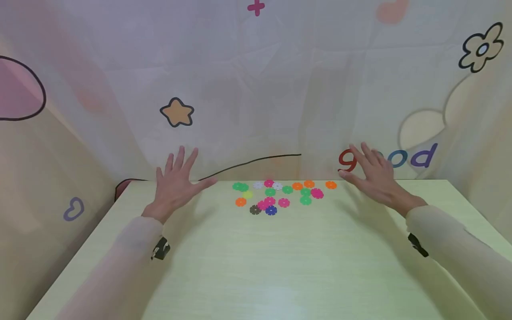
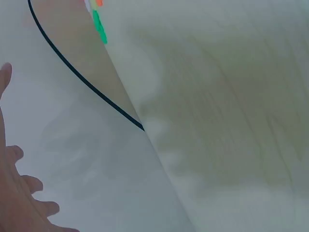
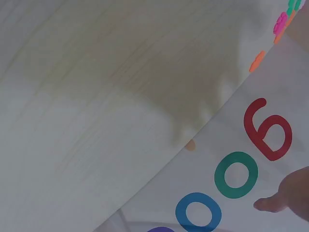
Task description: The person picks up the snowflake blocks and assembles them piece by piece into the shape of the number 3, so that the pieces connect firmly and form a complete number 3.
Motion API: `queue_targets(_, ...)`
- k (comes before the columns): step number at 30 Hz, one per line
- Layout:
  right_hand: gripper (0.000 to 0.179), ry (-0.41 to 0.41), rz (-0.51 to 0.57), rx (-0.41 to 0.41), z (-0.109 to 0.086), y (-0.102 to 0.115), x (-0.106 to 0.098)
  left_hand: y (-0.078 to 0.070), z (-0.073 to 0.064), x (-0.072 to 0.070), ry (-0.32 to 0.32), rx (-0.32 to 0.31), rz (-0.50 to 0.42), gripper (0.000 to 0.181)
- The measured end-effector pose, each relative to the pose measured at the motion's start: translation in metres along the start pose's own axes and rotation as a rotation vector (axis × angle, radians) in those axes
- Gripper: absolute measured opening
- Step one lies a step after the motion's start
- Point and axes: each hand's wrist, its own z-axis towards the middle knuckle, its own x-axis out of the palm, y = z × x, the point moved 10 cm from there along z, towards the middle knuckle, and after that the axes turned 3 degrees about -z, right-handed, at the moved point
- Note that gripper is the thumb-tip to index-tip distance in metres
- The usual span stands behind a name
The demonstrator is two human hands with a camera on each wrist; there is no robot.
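Observation:
Several small notched plastic discs lie flat in a loose group near the table's far edge, among them a blue disc [image 1: 271, 210], a dark grey disc [image 1: 255, 210], a yellow disc [image 1: 248, 194] and a pink disc [image 1: 317, 193]. To the left of the group, my left hand [image 1: 176, 184] is held above the table with fingers spread, touching nothing. My right hand [image 1: 376, 178] hovers likewise on the other side, nearest an orange disc [image 1: 330, 185]. Green discs [image 2: 99, 28] appear at the top of the left wrist view.
Behind the pale wood-grain table [image 1: 264, 262] hangs a printed curtain [image 1: 248, 102] with a star, a flower and coloured letters. The curtain meets the table's far edge, just beyond the discs. Both forearms cast shadows on the tabletop.

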Motion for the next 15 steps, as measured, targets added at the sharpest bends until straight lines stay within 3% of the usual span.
queue_targets(8,0.096,0.045,0.213,0.033,0.016,0.013,0.005,-0.020,0.012,0.006,-0.027,0.103,-0.140,0.104)
queue_targets(15,0.088,0.055,0.331,0.073,0.025,0.022,0.013,-0.027,0.019,0.012,-0.002,0.103,-0.318,0.096)
